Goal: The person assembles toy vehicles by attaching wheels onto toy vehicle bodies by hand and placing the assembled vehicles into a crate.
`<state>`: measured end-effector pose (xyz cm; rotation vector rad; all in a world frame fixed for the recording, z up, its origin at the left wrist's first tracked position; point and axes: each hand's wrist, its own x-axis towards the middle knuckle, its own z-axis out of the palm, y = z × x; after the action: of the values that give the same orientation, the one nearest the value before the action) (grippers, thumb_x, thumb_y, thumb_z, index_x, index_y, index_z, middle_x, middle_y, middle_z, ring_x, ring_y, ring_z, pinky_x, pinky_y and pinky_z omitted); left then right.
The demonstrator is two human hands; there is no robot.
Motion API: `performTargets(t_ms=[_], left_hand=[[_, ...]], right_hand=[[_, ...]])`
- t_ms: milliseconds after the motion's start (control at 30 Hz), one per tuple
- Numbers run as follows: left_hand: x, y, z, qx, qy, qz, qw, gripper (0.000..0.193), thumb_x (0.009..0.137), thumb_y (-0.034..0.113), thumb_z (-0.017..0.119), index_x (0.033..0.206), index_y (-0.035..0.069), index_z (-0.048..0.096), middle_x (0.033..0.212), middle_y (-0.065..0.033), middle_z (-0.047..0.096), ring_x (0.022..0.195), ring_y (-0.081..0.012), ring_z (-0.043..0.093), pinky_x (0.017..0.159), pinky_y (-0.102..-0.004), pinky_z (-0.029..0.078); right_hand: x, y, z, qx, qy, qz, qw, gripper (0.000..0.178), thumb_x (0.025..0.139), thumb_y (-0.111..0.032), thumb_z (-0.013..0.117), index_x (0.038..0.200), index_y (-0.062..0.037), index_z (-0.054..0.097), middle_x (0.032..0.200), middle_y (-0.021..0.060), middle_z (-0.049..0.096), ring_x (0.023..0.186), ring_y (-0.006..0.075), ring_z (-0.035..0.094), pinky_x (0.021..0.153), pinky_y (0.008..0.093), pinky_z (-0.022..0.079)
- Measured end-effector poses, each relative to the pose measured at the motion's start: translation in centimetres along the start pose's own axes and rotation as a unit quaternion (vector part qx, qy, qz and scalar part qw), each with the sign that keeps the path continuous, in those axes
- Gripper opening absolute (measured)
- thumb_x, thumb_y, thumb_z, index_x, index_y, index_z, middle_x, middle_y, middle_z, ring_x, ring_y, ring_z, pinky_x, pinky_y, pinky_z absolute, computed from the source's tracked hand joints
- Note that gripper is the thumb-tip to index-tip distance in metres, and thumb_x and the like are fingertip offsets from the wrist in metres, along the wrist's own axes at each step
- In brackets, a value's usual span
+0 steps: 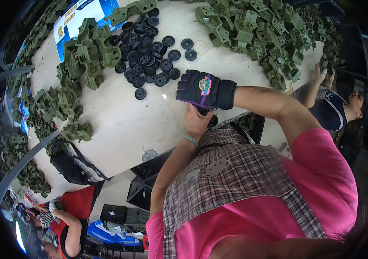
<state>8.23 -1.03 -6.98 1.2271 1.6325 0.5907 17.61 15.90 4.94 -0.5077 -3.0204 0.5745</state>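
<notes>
Head view: dark round part (213,121), partly hidden, sits near the close edge of the tabletop (123,129). Left hand (197,121) grip looks pinched on it, can't tell for the gloved right hand (201,90). Probably light, stiff, kinda slick, so I'd grab the rim. Black wheels (145,59) lie beyond, green plastic bodies (93,54) either side

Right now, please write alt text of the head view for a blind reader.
A person's gloved right hand and bare left hand meet at a table, any held item unclear. Beyond lie black wheels and piles of green parts.
</notes>
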Motion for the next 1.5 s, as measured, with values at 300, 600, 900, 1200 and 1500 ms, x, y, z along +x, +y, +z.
performTargets(t_ms=[300, 600, 900, 1200, 1500], left_hand=[[0.1, 1.0, 0.0, 0.002, 0.022, 0.026, 0.999, 0.101, 0.076, 0.033, 0.090, 0.156, 0.000, 0.037, 0.123, -0.0277, 0.065, 0.113, -0.0476, 0.066, 0.096, -0.0540, 0.056], [0.0, 2.8, -1.0, -0.049, 0.059, 0.042, 0.996, 0.117, 0.077, 0.030, 0.090, 0.169, 0.007, 0.022, 0.134, -0.0282, 0.064, 0.119, -0.0471, 0.066, 0.098, -0.0502, 0.056], [1.7, -0.3, -9.4, -0.582, -0.278, -0.170, 0.745, 0.082, 0.095, 0.025, 0.072, 0.165, 0.004, 0.036, 0.150, -0.0209, 0.059, 0.127, -0.0349, 0.067, 0.107, -0.0448, 0.058], [3.5, -0.1, -12.0, -0.383, -0.235, -0.211, 0.868, 0.063, 0.109, 0.043, 0.063, 0.159, 0.008, 0.050, 0.138, -0.0114, 0.071, 0.130, -0.0259, 0.065, 0.109, -0.0416, 0.053], [0.7, 2.9, -9.3, 0.220, 0.014, 0.102, 0.970, 0.079, 0.085, 0.040, 0.085, 0.152, 0.010, 0.056, 0.144, -0.0194, 0.062, 0.140, -0.0391, 0.051, 0.116, -0.0510, 0.044]], right_hand=[[0.7, 0.7, 0.9, 0.038, 0.034, 0.096, 0.994, 0.027, 0.085, -0.024, 0.070, 0.102, -0.0035, 0.068, 0.098, 0.0205, 0.068, 0.093, 0.0420, 0.065, 0.081, 0.0524, 0.053], [0.0, 1.1, 3.5, 0.185, 0.202, 0.375, 0.886, 0.027, 0.104, -0.026, 0.063, 0.109, 0.0002, 0.065, 0.100, 0.0200, 0.068, 0.095, 0.0398, 0.065, 0.083, 0.0472, 0.053], [-6.6, 2.6, 5.1, 0.754, 0.087, 0.371, 0.535, 0.065, 0.107, -0.044, 0.068, 0.160, -0.0099, 0.052, 0.147, 0.0046, 0.063, 0.128, 0.0134, 0.060, 0.101, 0.0306, 0.051], [-9.0, -1.0, 2.7, 0.606, 0.052, 0.502, 0.614, 0.061, 0.099, -0.043, 0.078, 0.145, -0.0069, 0.061, 0.130, 0.0100, 0.068, 0.114, 0.0172, 0.066, 0.094, 0.0356, 0.057], [-7.4, 4.1, 2.1, 0.132, 0.176, 0.345, 0.912, 0.046, 0.097, -0.030, 0.076, 0.133, -0.0031, 0.065, 0.116, 0.0181, 0.071, 0.104, 0.0343, 0.069, 0.093, 0.0425, 0.057]])
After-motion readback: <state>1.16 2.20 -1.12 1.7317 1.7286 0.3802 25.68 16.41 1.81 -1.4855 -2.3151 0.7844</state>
